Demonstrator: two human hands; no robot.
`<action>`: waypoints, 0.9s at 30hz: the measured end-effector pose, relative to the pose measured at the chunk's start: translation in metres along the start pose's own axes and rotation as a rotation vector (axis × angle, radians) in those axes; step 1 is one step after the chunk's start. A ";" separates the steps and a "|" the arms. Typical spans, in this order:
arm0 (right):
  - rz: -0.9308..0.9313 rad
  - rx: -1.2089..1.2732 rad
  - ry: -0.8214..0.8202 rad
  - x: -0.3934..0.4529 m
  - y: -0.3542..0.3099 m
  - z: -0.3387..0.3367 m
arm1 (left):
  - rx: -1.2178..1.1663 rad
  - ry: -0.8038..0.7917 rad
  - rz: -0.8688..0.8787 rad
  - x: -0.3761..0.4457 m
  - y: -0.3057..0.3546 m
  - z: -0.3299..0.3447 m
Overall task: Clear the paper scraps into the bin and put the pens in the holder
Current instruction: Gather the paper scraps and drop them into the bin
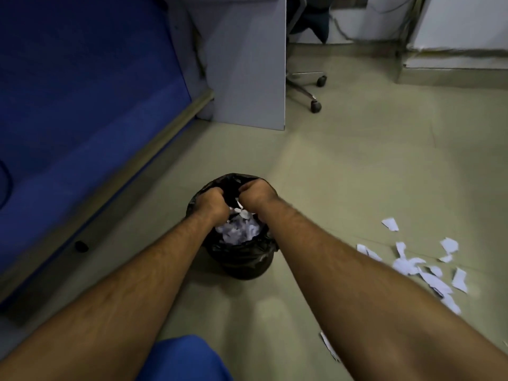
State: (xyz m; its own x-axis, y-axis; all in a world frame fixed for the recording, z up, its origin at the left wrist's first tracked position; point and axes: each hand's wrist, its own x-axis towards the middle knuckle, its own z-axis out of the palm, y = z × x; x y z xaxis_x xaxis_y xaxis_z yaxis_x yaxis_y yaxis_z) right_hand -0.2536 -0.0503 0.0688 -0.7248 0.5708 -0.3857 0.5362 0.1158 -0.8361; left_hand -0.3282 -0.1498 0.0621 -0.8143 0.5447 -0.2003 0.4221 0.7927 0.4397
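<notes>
Both hands, left hand (213, 203) and right hand (257, 195), clenched paper scraps (239, 208) over the lined bin (242, 259) directly beneath, best released low inside its rim.

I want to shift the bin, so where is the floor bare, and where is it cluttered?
Bare floor lies beyond the bin, toward the chair wheels, and between the bin and the blue panel. Crowded: paper scraps litter the floor to the right.
</notes>
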 end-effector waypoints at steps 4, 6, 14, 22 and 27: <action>-0.006 0.027 0.170 -0.002 0.003 0.002 | -0.076 0.024 0.006 -0.005 -0.004 0.007; -0.022 0.129 0.292 -0.007 0.011 -0.004 | -0.140 0.010 0.039 -0.009 0.004 0.011; -0.059 0.308 0.615 -0.057 0.095 -0.065 | -0.327 -0.233 0.176 -0.055 0.083 0.068; 0.401 0.168 0.680 -0.134 0.305 -0.077 | 0.071 -0.507 0.265 -0.149 0.115 0.240; 0.677 -0.237 0.706 -0.181 0.392 -0.045 | 0.239 -0.486 0.080 -0.202 0.082 0.316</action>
State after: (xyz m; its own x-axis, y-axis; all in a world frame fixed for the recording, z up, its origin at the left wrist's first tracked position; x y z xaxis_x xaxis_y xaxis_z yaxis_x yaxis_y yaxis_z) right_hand 0.1071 -0.0718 -0.1716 0.1454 0.9188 -0.3669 0.8682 -0.2963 -0.3981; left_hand -0.0033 -0.1085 -0.1380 -0.5216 0.6250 -0.5809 0.6001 0.7526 0.2709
